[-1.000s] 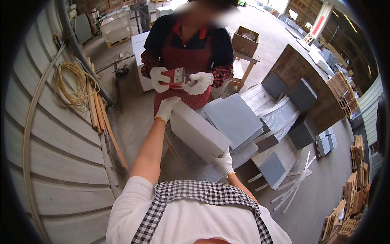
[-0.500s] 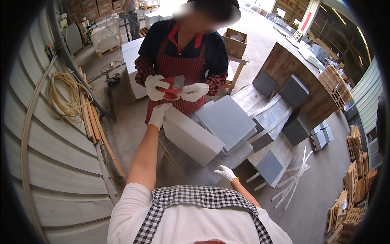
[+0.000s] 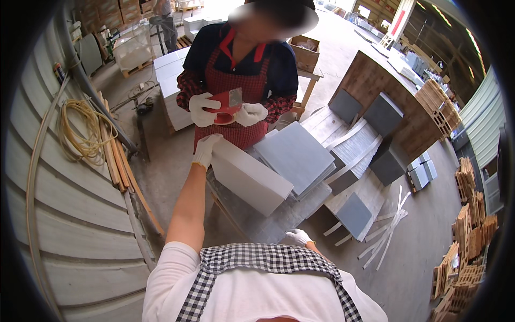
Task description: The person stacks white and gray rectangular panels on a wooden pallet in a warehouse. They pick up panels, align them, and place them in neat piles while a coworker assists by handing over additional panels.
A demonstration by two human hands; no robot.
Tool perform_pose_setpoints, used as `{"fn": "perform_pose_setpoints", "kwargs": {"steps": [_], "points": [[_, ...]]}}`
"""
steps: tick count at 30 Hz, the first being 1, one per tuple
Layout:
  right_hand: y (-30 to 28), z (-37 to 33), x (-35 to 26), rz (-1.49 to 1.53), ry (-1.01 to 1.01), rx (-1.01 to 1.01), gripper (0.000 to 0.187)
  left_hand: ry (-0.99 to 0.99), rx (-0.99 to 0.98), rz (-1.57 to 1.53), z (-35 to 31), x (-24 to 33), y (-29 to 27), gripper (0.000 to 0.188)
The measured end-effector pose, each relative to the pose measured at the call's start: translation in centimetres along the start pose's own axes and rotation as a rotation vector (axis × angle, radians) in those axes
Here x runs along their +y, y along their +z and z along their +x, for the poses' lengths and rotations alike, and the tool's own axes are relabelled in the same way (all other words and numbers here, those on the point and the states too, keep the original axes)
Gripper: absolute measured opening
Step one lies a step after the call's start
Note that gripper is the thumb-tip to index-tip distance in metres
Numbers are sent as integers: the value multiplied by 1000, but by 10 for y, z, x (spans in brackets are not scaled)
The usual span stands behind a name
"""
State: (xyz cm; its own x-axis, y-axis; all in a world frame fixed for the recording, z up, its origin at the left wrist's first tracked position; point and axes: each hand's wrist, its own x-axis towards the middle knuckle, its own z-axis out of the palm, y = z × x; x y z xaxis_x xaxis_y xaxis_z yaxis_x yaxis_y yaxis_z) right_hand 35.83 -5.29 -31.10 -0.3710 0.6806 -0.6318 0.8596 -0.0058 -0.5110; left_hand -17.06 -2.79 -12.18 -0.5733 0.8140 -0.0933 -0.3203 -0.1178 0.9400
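My left hand point(image 3: 205, 151), in a white glove, grips the far left end of a pale grey rectangular block point(image 3: 252, 174). This block lies lengthwise on a dusty grey worktable point(image 3: 263, 228); I cannot tell whether it is one piece or several slabs set together. My right hand point(image 3: 299, 236), gloved too, hovers by the table's near right edge, fingers stretched out and nothing in them. Beside the block, to its right, lies a stack of flat grey slabs point(image 3: 295, 155). Across the table a co-worker's gloved hands hold a red tool point(image 3: 228, 107) with a flat metal plate.
The co-worker point(image 3: 230, 80) stands close behind the block. To the right, a wooden pallet point(image 3: 351, 190) with an upright board carries grey slabs and a strapped bundle point(image 3: 357, 147). White strips point(image 3: 389, 231) lie on the floor. A coiled hose point(image 3: 86, 131) and wooden planks point(image 3: 115, 155) line the left wall.
My right hand has drawn back slightly toward me. The co-worker's hands have shifted a little with the red tool. My left hand stays on the block; the whole view has shifted slightly.
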Motion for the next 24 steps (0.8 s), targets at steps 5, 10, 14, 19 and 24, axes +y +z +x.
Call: {"fn": "perform_pose_setpoints", "kwargs": {"steps": [5, 10, 14, 19, 24], "points": [[1, -15, -5, -44, 21, 24, 59, 3, -12, 14, -3, 3, 3, 29], [-7, -29, -11, -73, -7, -23, 56, 101, -40, 69, -1, 2, 0, 31], [4, -23, 5, -23, 51, -16, 59, 46, -27, 73, 2, 3, -2, 30], [15, -22, 17, 72, 114, 0, 55, -30, 5, 29, -6, 7, 4, 28], [22, -18, 33, 141, 131, -15, 53, -29, -13, -11, 0, 3, 0, 28]]}}
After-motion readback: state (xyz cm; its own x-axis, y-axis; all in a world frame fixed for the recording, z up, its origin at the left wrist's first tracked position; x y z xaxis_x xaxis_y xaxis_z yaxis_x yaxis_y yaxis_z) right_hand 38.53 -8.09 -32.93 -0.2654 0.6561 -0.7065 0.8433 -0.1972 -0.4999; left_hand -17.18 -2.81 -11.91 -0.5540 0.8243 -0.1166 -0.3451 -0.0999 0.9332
